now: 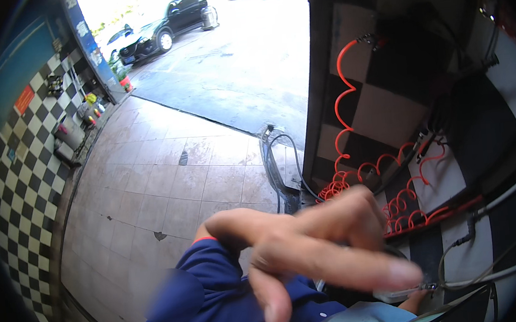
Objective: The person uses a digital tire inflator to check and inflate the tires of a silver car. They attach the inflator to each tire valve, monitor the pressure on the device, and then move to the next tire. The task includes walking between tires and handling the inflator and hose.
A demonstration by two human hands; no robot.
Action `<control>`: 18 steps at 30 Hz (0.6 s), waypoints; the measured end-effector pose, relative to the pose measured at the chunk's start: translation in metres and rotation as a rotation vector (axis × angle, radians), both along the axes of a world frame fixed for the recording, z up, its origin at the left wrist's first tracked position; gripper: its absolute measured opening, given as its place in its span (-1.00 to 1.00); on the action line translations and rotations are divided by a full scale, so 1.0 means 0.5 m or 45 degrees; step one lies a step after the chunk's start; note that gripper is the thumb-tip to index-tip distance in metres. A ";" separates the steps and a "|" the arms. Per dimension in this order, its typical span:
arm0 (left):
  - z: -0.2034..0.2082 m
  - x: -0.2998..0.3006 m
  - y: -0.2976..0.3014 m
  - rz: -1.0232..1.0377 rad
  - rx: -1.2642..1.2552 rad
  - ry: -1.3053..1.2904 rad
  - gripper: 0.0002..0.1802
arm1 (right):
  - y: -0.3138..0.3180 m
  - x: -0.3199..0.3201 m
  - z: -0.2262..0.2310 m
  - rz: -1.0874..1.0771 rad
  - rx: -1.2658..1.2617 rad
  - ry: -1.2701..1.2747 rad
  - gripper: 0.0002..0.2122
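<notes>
My left hand [315, 248] is raised large and close in the middle of the view, its arm in a dark blue sleeve [189, 289] with a red edge. Its index finger stretches to the right, the thumb hangs apart and the other fingers bend. I see nothing held in it. Beyond its fingertip, a small patch of skin that seems to be my right hand [414, 302] shows at a pale grey object [395, 296] whose kind is hidden. Light blue cloth [361, 320] lies below, at the lower edge.
Orange coiled hoses [344, 110] hang along the checkered wall on the right, above a red ledge [423, 220]. A black hose [267, 166] lies on the tiled floor [142, 171]. Cars [172, 21] stand outside the opening. Buckets [70, 134] line the left wall.
</notes>
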State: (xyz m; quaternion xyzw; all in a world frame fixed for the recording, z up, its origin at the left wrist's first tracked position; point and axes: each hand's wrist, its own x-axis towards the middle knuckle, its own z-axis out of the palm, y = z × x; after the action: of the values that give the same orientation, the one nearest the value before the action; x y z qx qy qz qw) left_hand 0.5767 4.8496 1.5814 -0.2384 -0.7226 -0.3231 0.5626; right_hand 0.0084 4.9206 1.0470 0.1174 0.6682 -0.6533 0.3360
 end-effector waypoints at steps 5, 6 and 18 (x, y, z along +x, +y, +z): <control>-0.030 -0.073 -0.005 -0.222 -0.170 0.269 -0.24 | -0.043 0.039 0.012 0.052 0.011 -0.026 -0.16; -0.033 -0.077 -0.002 -0.206 -0.149 0.285 -0.25 | -0.050 0.047 0.014 0.059 0.015 -0.034 -0.16; -0.014 -0.068 -0.014 -0.067 -0.329 0.218 -0.29 | -0.049 0.083 0.017 0.078 -0.001 -0.048 -0.14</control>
State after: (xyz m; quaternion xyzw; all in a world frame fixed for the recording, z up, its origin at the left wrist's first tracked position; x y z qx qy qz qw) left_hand 0.5425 4.8426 1.5745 -0.3544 -0.7010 -0.2207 0.5782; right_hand 0.0497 4.8958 1.0555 0.1091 0.6648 -0.6405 0.3686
